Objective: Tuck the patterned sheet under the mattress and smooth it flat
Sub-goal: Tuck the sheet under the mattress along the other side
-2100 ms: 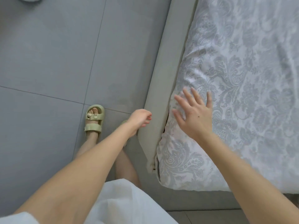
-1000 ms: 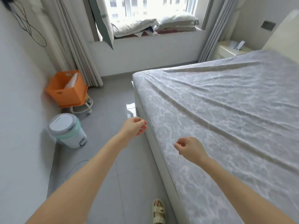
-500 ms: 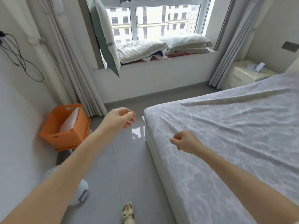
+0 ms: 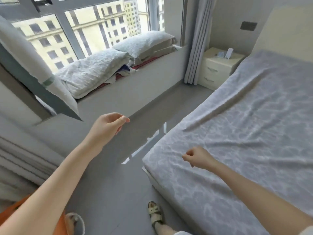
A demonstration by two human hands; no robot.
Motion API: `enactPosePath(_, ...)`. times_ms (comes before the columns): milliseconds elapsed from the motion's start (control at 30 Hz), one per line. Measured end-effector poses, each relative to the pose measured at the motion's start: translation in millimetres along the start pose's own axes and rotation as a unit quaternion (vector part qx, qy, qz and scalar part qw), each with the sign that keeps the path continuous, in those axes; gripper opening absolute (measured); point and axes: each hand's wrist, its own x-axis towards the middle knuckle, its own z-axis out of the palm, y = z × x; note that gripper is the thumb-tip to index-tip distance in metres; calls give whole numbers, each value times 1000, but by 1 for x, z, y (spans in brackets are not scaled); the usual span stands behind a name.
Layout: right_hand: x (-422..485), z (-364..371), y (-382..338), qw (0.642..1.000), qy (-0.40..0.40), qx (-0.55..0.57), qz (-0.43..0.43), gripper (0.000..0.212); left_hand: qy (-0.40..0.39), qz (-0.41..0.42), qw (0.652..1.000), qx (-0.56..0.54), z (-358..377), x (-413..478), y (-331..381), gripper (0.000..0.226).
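1. Two hands. My left hand (image 4: 108,127) hangs over the floor with its fingers loosely curled, holding nothing. My right hand (image 4: 197,156) is a loose fist above the bed's (image 4: 150,175) near corner and grips nothing I can see.
2. One patterned sheet (image 4: 254,141) lies spread over the bed top. It covers the near corner and has several long creases.
3. Two pillows (image 4: 145,42) are stacked on the window ledge (image 4: 135,82), with one crumpled quilt (image 4: 91,70) beside them.
4. Two sandals (image 4: 155,213) are on my feet.
5. One nightstand (image 4: 218,68) has two drawers, both closed. The small things on top are too small to tell.
6. One orange box (image 4: 8,212) sits at lower left, its contents hidden behind my arm.
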Motion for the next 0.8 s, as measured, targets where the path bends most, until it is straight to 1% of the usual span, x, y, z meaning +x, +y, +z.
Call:
enactPosePath(100, 76, -8, -15, 999, 12, 18, 50, 39, -17, -1, 1000, 6, -17, 88, -21, 26)
enactPosePath(200, 143, -17, -36, 994, 39, 44, 96, 34, -53, -12, 998, 24, -31, 172, -37, 26)
enactPosePath(333, 217, -19, -63, 980, 69, 88, 162, 33, -105, -22, 993, 39, -42, 273, -57, 25)
enactPosePath(433, 274, -17, -78, 967, 92, 118, 205, 37, -144, -28, 988, 40, -41, 354, -72, 23)
enactPosePath(500, 310, -14, -83, 954, 117, 139, 240, 38, -182, -29, 982, 48, -35, 406, -82, 20)
enactPosePath(633, 366, 0, -90, 915, 177, 190, 307, 29, -254, -35, 966, 16, -12, 499, -101, 16)
enactPosePath(800, 408, 12, -89, 879, 211, 209, 374, 31, -322, -90, 942, -23, 55, 580, -130, 14)
